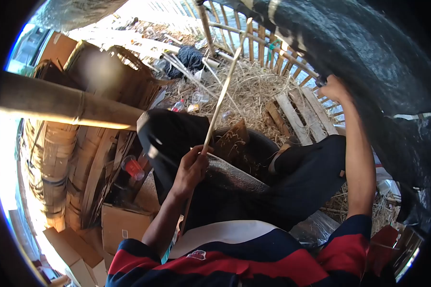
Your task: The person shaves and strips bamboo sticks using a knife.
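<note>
My left hand [191,168] is closed around a long, thin bamboo strip [221,98], which slants up and away over my legs toward the slatted fence. The strip's lower end runs back toward my lap. Off to the far right, with the arm stretched out, my right hand [334,90] is closed on a small dark object [323,80]. Its kind is unclear, as the fingers cover much of it. Between my bent legs sits a dark round tub or tire-like ring [263,139] with brown scraps.
Woven bamboo baskets [48,158] and a thick bamboo pole [57,104] stand at left, above cardboard boxes [124,225]. A red plastic cup [133,167] is near my knee. Shavings [254,86], wooden slats [292,115] and a bamboo fence [268,45] lie ahead; black sheeting [368,52] hangs right.
</note>
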The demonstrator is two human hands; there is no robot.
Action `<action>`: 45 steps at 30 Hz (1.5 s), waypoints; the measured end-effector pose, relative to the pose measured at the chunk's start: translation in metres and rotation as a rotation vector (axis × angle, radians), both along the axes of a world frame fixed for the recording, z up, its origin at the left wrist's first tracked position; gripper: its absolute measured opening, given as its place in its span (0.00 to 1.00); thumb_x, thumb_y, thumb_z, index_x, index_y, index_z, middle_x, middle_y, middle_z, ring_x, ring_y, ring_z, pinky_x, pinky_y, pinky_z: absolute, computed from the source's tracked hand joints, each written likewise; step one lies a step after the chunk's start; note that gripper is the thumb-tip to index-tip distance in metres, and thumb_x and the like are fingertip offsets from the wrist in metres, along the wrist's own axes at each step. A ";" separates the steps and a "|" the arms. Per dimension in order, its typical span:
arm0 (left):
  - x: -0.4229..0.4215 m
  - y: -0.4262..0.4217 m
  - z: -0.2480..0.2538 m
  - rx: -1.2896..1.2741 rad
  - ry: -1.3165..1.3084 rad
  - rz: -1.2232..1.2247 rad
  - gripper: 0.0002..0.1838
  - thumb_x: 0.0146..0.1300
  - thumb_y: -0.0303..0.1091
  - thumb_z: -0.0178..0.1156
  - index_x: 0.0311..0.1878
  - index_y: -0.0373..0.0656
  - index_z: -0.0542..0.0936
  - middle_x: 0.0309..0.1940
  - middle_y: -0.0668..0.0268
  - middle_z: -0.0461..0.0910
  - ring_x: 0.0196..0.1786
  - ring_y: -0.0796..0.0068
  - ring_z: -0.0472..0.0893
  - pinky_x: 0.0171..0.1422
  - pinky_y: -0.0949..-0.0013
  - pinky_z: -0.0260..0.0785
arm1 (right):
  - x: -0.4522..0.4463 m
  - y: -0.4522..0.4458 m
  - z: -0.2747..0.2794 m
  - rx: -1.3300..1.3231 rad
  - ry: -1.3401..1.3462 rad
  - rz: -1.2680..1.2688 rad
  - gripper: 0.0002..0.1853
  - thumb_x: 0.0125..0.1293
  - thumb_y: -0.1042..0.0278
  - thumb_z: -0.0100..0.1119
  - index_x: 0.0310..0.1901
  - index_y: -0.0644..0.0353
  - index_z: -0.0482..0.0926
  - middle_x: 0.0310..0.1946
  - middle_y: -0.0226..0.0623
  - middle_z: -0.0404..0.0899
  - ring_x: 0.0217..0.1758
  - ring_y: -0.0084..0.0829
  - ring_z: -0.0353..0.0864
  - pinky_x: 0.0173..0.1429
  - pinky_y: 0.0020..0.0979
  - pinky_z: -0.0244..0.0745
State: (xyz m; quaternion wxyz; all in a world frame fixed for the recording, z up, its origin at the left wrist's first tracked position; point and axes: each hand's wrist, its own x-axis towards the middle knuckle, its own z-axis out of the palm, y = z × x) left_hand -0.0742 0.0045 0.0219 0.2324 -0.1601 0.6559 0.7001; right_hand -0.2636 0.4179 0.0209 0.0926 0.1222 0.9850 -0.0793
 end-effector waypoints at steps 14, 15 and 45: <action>0.001 0.012 -0.014 -0.060 0.022 0.062 0.19 0.75 0.38 0.50 0.63 0.38 0.72 0.25 0.79 0.64 0.22 0.93 0.58 0.23 0.85 0.49 | 0.010 -0.026 0.015 0.043 -0.437 0.110 0.19 0.46 0.59 0.75 0.31 0.66 0.81 0.24 0.41 0.81 0.26 0.35 0.81 0.33 0.37 0.75; -0.001 0.012 -0.016 -0.052 0.030 0.084 0.19 0.74 0.38 0.52 0.62 0.38 0.72 0.25 0.79 0.64 0.22 0.93 0.59 0.23 0.85 0.50 | 0.008 -0.019 0.008 0.042 -0.436 0.109 0.19 0.46 0.59 0.75 0.31 0.66 0.81 0.24 0.41 0.81 0.26 0.35 0.81 0.33 0.37 0.75; -0.024 0.047 0.048 0.037 0.122 0.123 0.14 0.73 0.37 0.53 0.55 0.39 0.72 0.21 0.79 0.62 0.18 0.93 0.56 0.19 0.83 0.45 | 0.025 -0.136 0.032 -0.389 0.339 0.981 0.12 0.38 0.66 0.65 0.27 0.55 0.77 0.15 0.39 0.76 0.20 0.42 0.80 0.27 0.41 0.73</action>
